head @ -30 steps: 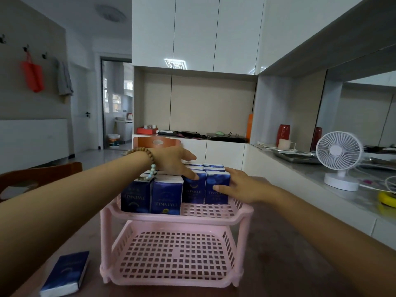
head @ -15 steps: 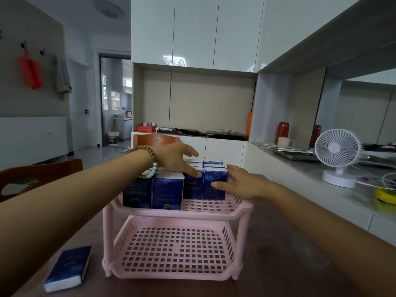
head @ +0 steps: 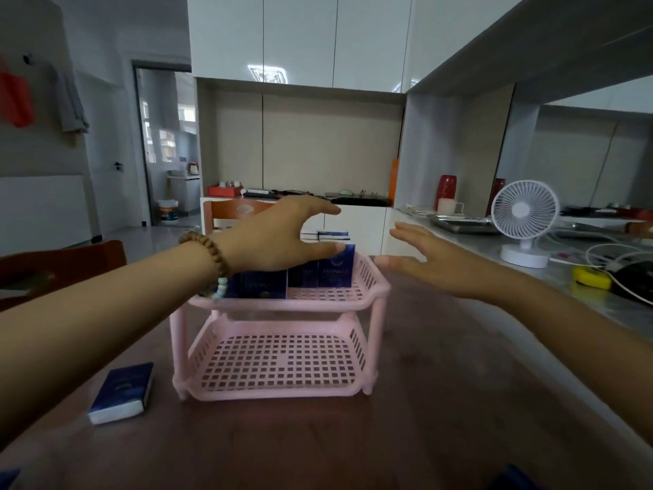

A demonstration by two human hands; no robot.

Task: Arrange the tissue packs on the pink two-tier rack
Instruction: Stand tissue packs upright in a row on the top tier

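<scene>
Single head-worn wide-angle view, looking forward and slightly down along both outstretched forearms. Close behind left hand and right hand; pink rack just beneath them, counter beyond right hand.

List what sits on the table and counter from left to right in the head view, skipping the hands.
Loose tissue pack → pink two-tier rack → white fan → yellow object.
</scene>
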